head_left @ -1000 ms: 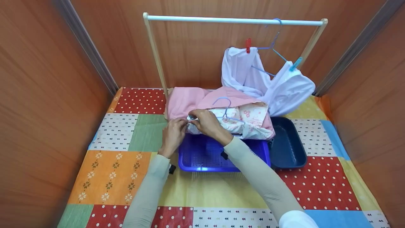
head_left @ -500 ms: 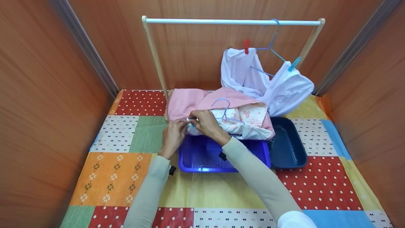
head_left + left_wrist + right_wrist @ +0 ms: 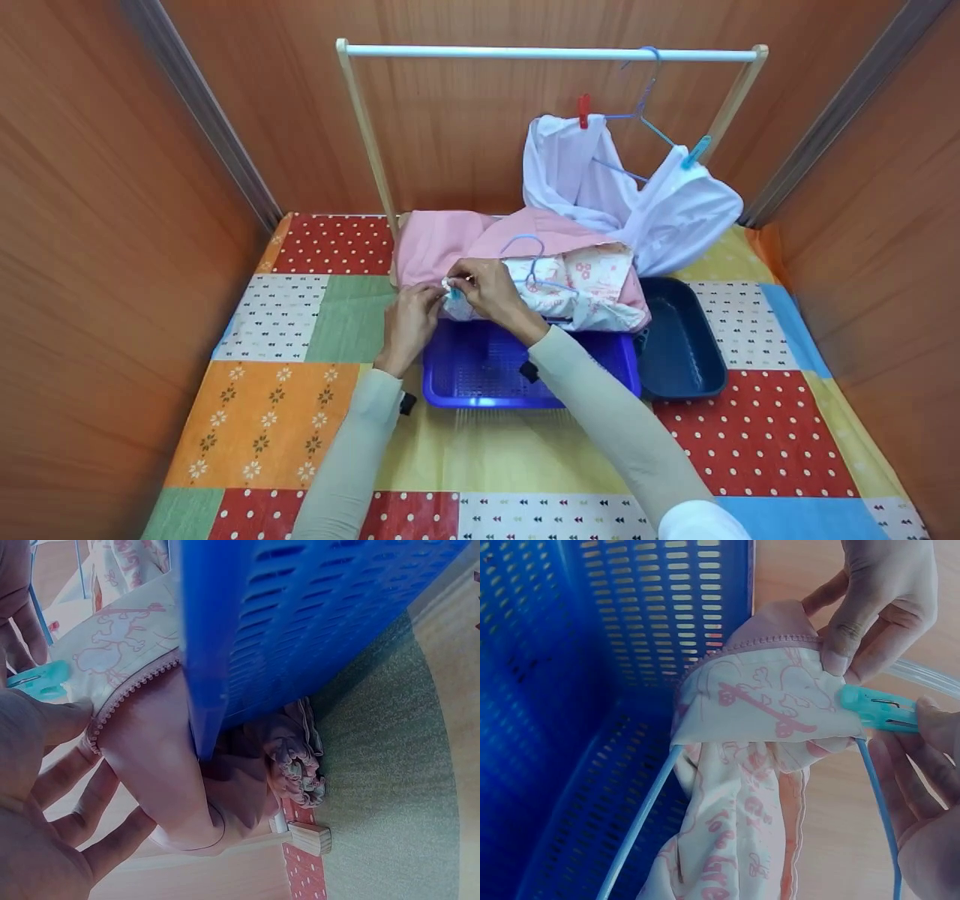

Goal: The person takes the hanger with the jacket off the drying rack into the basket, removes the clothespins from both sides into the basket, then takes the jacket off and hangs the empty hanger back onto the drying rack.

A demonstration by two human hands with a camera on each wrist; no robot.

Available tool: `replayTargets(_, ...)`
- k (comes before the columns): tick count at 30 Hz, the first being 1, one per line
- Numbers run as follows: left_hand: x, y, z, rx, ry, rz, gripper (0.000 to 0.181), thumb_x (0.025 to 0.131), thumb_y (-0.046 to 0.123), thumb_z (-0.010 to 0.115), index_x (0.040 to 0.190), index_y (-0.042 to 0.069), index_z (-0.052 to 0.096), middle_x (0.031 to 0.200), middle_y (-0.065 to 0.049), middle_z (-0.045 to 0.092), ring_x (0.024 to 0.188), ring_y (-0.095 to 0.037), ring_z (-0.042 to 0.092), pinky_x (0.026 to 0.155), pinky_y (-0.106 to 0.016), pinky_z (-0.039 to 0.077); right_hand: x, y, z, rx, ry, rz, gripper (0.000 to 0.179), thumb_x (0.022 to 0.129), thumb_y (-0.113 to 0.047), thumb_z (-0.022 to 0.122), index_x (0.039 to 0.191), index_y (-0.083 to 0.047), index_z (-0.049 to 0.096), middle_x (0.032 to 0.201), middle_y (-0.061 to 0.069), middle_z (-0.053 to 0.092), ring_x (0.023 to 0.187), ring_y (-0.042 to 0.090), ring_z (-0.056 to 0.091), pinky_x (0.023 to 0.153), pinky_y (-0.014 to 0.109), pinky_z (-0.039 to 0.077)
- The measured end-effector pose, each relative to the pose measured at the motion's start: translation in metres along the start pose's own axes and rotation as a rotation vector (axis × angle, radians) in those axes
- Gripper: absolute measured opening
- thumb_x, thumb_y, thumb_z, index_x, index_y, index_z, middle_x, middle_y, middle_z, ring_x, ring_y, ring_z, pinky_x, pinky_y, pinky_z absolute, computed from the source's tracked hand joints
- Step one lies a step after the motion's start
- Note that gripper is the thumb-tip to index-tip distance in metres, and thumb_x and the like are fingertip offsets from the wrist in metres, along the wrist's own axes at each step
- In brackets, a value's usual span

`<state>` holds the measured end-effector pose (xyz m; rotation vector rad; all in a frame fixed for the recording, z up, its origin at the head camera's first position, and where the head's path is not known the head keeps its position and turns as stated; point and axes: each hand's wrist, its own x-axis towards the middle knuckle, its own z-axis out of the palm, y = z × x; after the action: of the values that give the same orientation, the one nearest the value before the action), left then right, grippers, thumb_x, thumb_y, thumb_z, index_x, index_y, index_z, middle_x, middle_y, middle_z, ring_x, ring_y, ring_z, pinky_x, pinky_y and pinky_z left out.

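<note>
In the head view my left hand and right hand meet at the left corner of a pink garment with a white printed lining. A teal clothespin sits on the lining's edge, beside a blue wire hanger that passes under the fabric. My right thumb and fingers pinch the clothespin's handle end. Just beside it, my left thumb and fingers pinch the garment's trimmed edge. The hanger's hook lies over the garment.
Beneath the garment stands a blue-purple basket, with a dark basin to its right. Behind is a rack with a white rail. A white garment hangs there from another hanger, held by red and teal clothespins.
My right fingers have shifted slightly at the garment's corner, and the teal clothespin now shows below them. My left hand stays put. The head view has tilted a little.
</note>
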<state>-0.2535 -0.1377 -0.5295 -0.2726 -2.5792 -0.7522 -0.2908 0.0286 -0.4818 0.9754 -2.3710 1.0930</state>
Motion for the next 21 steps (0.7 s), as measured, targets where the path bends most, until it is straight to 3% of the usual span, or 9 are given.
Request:
replayTargets(15, -0.001, 0.001, 0.0, -0.002, 0.034, 0.015, 0.013, 0.089, 0.016, 0.07, 0.101, 0.014, 0.077, 0.104, -0.003, 0.074, 0.095, -0.028, 0.068, 0.075, -0.05, 0.054, -0.002, -0.012, -0.009, 0.047, 0.03, -0.066, 0.016, 0.089, -0.012, 0.071, 0.095, 0.003, 0.07, 0.089, 0.012, 0.074, 0.077, 0.024, 0.073, 0.069, 0.036, 0.06)
replayTargets(21, -0.002, 0.0, 0.001, -0.009, 0.048, 0.012, 0.015, 0.09, 0.017, 0.07, 0.102, 0.018, 0.077, 0.105, -0.003, 0.073, 0.095, -0.028, 0.068, 0.075, -0.051, 0.054, -0.006, -0.018, -0.016, 0.07, 0.018, -0.047, 0.025, 0.087, -0.017, 0.074, 0.102, 0.003, 0.07, 0.094, 0.014, 0.074, 0.081, 0.024, 0.073, 0.073, 0.035, 0.06)
